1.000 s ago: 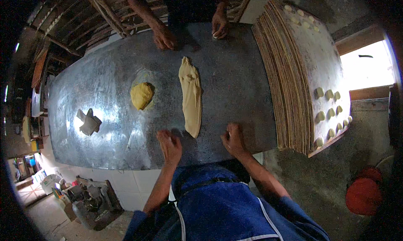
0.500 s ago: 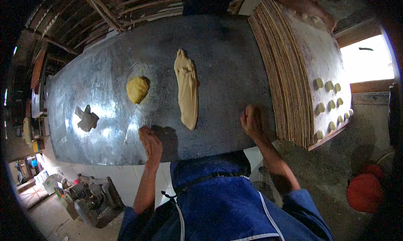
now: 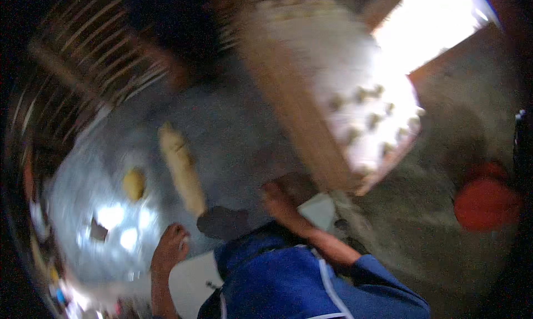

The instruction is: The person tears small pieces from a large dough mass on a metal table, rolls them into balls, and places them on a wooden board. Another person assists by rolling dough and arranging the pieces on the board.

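Observation:
The long strip of pale dough [image 3: 183, 172] lies on the dark metal-like table, its near end a little above and between my hands. To its left is a rounded yellow lump of dough [image 3: 134, 184]. My left hand [image 3: 171, 245] hovers at the table's near edge, fingers loosely bent and apart, with nothing visible in them. Near the right part of the table is my right hand [image 3: 276, 199], not touching the dough; motion blur smears its fingers. A small greyish scrap [image 3: 99, 230] sits farther left on the table [image 3: 239, 136].
A stack of boards [image 3: 300, 119] stands at the table's right, with several small dough pieces [image 3: 373, 120] on its floury top. A person in dark clothing [image 3: 172, 24] is across the table, an arm near its far edge. A red round object [image 3: 484, 203] is at far right.
My view has swung to the right, so the table and dough appear farther left and tilted. The person across the table shows more. The dough looks unchanged; my left hand's fingers have loosened.

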Demonstrator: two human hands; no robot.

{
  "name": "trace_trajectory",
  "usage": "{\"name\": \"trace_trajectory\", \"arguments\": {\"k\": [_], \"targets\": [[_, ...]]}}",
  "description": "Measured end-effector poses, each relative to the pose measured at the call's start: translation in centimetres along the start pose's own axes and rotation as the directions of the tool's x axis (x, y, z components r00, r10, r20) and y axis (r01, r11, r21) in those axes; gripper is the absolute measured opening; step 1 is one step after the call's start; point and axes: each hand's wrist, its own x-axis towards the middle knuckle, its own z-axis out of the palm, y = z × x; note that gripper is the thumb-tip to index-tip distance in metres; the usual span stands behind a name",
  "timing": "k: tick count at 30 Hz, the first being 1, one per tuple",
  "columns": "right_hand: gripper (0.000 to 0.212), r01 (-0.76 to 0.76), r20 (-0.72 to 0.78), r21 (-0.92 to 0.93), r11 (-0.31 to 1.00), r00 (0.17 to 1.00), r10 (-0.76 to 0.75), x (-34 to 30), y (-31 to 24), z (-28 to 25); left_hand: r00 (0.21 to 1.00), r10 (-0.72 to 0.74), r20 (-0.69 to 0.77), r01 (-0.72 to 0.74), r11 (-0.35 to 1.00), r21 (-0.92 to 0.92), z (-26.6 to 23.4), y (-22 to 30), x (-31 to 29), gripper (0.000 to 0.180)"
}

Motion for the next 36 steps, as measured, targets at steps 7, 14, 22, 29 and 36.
{"name": "trace_trajectory", "arguments": {"k": [7, 14, 22, 29, 36], "targets": [[0.036, 0.561, -0.293, 0.076, 0.824, 0.803, -0.519, -2.2, -7.4, -22.6, 0.585, 0.735, -0.341, -0.763, 0.642, 0.075, -10.6, 27.4, 24.4, 0.050], [0.086, 0.514, -0.923, -0.330, 0.792, 0.000, -0.385, 2.1, -4.1, -44.8, 0.494, 0.829, -0.261, -0.869, 0.479, -0.121, -8.5, 50.4, 47.3, 0.067], [0.075, -0.094, -0.896, -0.305, 0.948, 0.366, -0.252, 3.8, 6.5, -41.8, 0.549, 0.820, -0.161, -0.802, 0.571, 0.178, -6.4, 47.7, 49.7, 0.095], [0.019, 0.770, -0.405, 0.216, 0.600, 0.630, -0.663, -3.5, -7.5, -22.2, 0.654, 0.267, -0.707, -0.701, 0.566, -0.434, -14.8, 27.0, 25.4, 0.062], [0.041, 0.342, 0.320, 0.353, 0.871, 0.830, -0.456, 0.7, -5.8, -6.2, 0.592, -0.648, -0.479, 0.429, 0.757, -0.493, 4.3, 4.3, 5.0, 0.077]]}}
